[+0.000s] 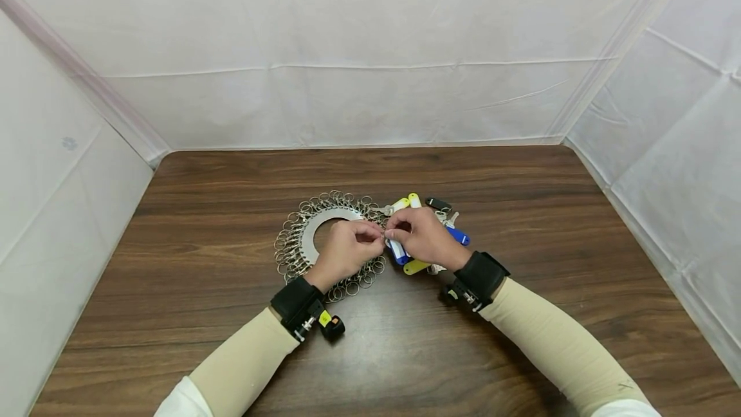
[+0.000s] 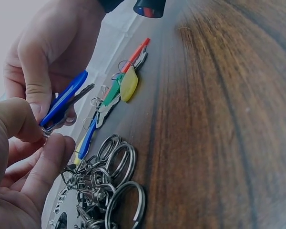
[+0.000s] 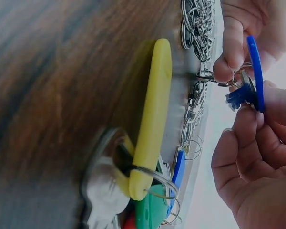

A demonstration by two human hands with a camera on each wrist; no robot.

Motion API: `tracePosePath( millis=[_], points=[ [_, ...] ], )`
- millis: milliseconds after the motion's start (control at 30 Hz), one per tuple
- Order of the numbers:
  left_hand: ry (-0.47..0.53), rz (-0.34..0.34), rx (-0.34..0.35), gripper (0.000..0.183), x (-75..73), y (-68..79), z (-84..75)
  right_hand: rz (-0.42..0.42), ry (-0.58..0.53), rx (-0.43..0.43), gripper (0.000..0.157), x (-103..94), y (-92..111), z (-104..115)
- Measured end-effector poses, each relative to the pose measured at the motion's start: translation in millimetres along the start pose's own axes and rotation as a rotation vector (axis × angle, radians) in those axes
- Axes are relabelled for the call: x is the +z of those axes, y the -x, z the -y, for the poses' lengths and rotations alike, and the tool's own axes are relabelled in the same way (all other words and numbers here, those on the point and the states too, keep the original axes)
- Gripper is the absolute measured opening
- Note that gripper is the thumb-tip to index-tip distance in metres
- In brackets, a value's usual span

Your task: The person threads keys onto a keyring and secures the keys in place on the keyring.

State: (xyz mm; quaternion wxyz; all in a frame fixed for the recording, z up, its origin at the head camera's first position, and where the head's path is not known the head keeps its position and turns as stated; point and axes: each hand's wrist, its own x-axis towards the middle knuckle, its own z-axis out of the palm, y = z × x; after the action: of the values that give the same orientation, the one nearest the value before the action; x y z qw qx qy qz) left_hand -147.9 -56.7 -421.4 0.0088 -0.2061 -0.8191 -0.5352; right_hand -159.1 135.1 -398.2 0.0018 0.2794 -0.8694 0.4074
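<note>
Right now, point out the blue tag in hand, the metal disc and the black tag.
Blue tag [image 3: 256, 74], right wrist view: middle of its long side.
Metal disc [image 1: 308, 237], head view: left of its flat band.
Black tag [image 1: 438, 204], head view: middle of body.

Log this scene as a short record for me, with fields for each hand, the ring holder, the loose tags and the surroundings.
Left hand: pinching at a metal ring beside the blue tag
Right hand: pinching the blue tag, which has a key
Ring holder: round metal plate with many rings around its edge
Loose tags: yellow tag, green tag, red tag, black tag, among others
Surface: brown wood-grain table
Backdrop: white sheeting
</note>
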Motion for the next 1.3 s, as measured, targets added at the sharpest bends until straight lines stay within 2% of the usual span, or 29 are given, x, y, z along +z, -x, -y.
tracePosePath(
  millis=[367,667,767,1000,1300],
  points=[
    [-0.014,-0.032,0.023,0.008,-0.2,-0.8,2.6,0.02,-0.007,-0.042,0.011,-1.0,4.9,1.1],
    [0.072,0.027,0.038,0.01,0.4,-0.4,2.8,0.015,-0.026,-0.031,0.01,-2.5,4.1,2.0],
    [0.04,0.035,0.068,0.011,1.3,-0.8,2.9,0.012,-0.018,-0.025,0.011,-2.9,3.3,1.5],
    [-0.101,0.008,0.11,0.007,1.2,-0.3,2.4,0.011,-0.025,-0.028,0.011,-4.0,2.8,0.2],
    [-0.111,0.0,0.098,0.007,1.1,0.5,2.3,-0.008,-0.006,-0.034,0.013,-3.7,2.8,-1.5]
  ],
)
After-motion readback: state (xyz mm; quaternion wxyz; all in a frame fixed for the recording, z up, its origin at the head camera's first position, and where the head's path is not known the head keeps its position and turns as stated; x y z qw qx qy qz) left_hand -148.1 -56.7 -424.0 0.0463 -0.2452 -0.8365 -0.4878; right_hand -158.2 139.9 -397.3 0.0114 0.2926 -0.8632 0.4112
